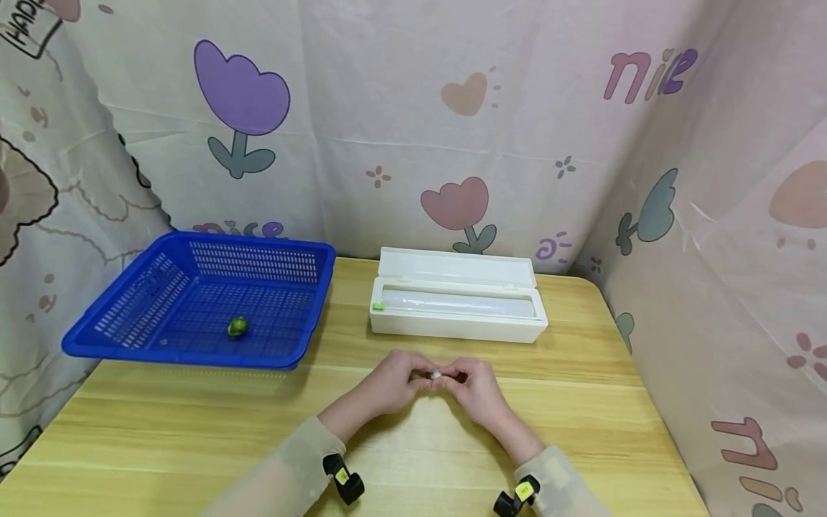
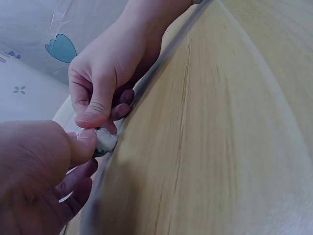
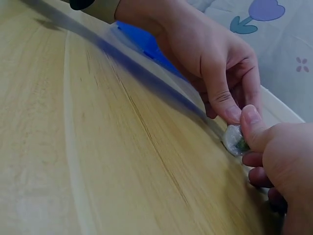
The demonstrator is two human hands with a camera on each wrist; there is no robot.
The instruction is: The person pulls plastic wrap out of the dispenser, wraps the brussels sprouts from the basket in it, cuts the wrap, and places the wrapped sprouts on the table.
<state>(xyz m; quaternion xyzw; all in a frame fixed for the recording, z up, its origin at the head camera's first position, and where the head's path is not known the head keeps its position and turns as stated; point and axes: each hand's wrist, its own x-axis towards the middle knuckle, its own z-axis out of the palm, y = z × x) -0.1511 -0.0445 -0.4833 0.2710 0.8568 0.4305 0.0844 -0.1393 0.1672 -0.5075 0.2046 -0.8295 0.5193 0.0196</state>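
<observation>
Over the middle of the table, a small roundish green-and-white piece wrapped in clear, shiny film [image 1: 436, 375] is pinched between both hands. My left hand [image 1: 393, 380] pinches it from the left with thumb and fingertips. From the right, my right hand [image 1: 477, 391] pinches it too, and the two thumbs meet. In the left wrist view the wrapped piece [image 2: 106, 141] shows whitish below the thumbs; in the right wrist view the same piece [image 3: 233, 140] shows a green patch. The fingertips hide part of it.
A blue plastic basket [image 1: 138, 343] stands at the left with a small green ball [image 1: 237, 327] in it. Behind the hands sits a white cling film box [image 1: 459, 327], lid raised, a clear roll [image 1: 452, 301] inside. Patterned curtains [image 1: 362, 86] enclose the wooden table [image 1: 581, 416].
</observation>
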